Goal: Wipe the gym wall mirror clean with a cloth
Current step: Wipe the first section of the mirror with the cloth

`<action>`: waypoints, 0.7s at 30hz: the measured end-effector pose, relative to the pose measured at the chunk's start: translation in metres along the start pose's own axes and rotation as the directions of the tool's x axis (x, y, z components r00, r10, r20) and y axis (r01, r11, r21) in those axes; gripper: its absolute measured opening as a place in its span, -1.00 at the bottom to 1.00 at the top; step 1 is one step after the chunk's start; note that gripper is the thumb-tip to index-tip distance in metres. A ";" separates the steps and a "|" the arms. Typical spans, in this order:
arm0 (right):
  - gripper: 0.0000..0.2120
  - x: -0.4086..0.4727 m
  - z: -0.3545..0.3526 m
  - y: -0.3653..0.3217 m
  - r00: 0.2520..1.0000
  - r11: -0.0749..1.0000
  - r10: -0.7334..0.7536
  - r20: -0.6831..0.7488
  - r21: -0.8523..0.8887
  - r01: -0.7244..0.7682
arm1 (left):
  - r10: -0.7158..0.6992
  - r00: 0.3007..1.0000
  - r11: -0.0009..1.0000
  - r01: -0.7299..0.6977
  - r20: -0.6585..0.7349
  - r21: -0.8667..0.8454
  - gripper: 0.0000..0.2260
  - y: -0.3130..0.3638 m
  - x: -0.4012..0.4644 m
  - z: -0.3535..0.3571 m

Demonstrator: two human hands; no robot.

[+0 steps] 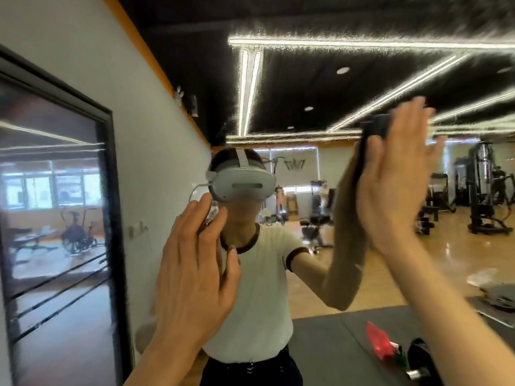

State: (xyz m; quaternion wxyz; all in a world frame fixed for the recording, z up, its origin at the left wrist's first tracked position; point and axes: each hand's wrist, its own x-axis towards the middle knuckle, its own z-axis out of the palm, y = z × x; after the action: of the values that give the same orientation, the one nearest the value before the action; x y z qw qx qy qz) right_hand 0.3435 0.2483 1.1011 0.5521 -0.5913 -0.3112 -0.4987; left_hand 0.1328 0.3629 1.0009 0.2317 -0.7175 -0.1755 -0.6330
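Head view, mirror: the gym wall mirror (320,168) fills the frame ahead, reflecting the person in a white headset, ceiling light strips and gym machines; a second black-framed mirror panel (55,190) hangs on the white wall to the left.
Head view, right hand: the right hand (395,174) is raised high with fingers straight and spread, palm flat toward the glass, pressing a dark cloth (374,128) against it; only a small part of the cloth shows past the fingers.
Head view, left hand: the left hand (195,263) is lifted in front of the mirror, fingers straight and slightly fanned, holding nothing; whether it touches the glass cannot be told.
Head view, floor reflection: a red item (380,341) and dark objects lie on a grey mat at lower right.
Step in hand: likely wiping the upper area of the mirror.
Doing it well: keep the palm flat for even pressure, overlap the strokes, work downward, and keep bare fingers off the glass to avoid prints.
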 end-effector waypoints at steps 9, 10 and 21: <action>-0.46 -0.049 0.002 -0.013 0.887 0.901 -0.432 0.162 0.050 0.430 | 0.003 1.000 1.000 -0.003 -0.003 -0.004 -0.54 0.001 0.001 -0.002; -0.46 -0.042 -0.004 0.009 0.941 0.951 -0.310 0.137 0.048 0.306 | 0.001 1.000 1.000 -0.001 -0.003 0.000 -0.54 0.000 0.001 -0.002; -0.49 -0.113 0.014 -0.055 0.832 0.847 -0.530 0.165 0.066 0.527 | 0.024 1.000 1.000 -0.024 -0.007 -0.013 -0.50 0.000 0.001 -0.001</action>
State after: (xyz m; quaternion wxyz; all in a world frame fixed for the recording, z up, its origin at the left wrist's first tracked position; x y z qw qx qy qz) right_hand 0.2616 0.2933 1.0157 0.3684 -0.5193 -0.5145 -0.5744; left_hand 0.1322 0.3618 1.0022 0.2352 -0.7188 -0.1622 -0.6338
